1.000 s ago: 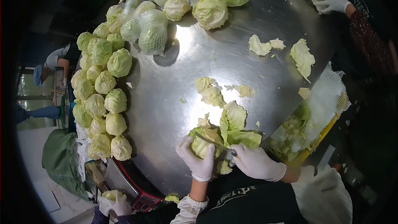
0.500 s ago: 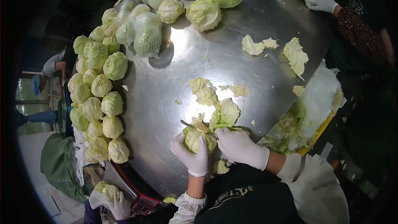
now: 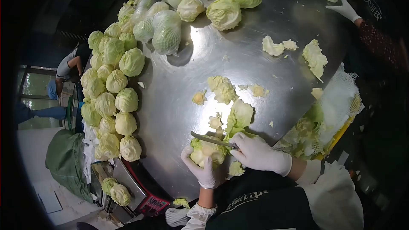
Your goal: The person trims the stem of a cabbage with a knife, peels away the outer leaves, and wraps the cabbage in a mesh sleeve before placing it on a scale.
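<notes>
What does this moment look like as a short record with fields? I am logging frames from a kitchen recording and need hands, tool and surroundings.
left hand: gloved left hand cups a cabbage from below at the table's near edge
right hand: gloved right hand grips a knife, blade lying across the cabbage top
surface: round steel table
loose pieces: cut leaves beyond the cabbage
stock: trimmed heads piled along the left edge; netted heads farther back
others: a co-worker's gloved hand at the far right
</notes>
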`<action>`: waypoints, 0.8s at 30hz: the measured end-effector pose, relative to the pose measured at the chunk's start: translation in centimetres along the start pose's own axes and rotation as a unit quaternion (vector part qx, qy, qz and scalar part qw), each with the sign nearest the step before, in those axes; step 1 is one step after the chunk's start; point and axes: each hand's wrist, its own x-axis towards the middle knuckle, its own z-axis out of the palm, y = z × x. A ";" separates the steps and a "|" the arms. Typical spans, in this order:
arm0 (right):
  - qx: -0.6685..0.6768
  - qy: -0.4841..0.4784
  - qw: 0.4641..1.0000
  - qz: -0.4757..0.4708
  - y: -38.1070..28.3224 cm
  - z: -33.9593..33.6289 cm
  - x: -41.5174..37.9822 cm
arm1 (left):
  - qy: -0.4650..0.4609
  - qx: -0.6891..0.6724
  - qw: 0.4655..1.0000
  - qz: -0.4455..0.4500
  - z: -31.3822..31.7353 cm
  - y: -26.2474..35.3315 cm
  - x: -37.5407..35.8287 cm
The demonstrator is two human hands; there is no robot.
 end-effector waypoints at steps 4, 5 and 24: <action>0.024 0.006 1.000 -0.003 -0.9 0.9 0.1 | 0.007 0.039 0.999 -0.022 0.4 0.5 0.4; 0.009 -0.010 1.000 -0.006 -1.1 0.8 0.4 | 0.011 0.045 0.999 -0.020 0.5 0.5 0.3; -0.003 0.089 0.996 -0.018 -0.6 -2.1 6.1 | 0.027 0.196 0.960 0.199 3.3 1.9 -2.2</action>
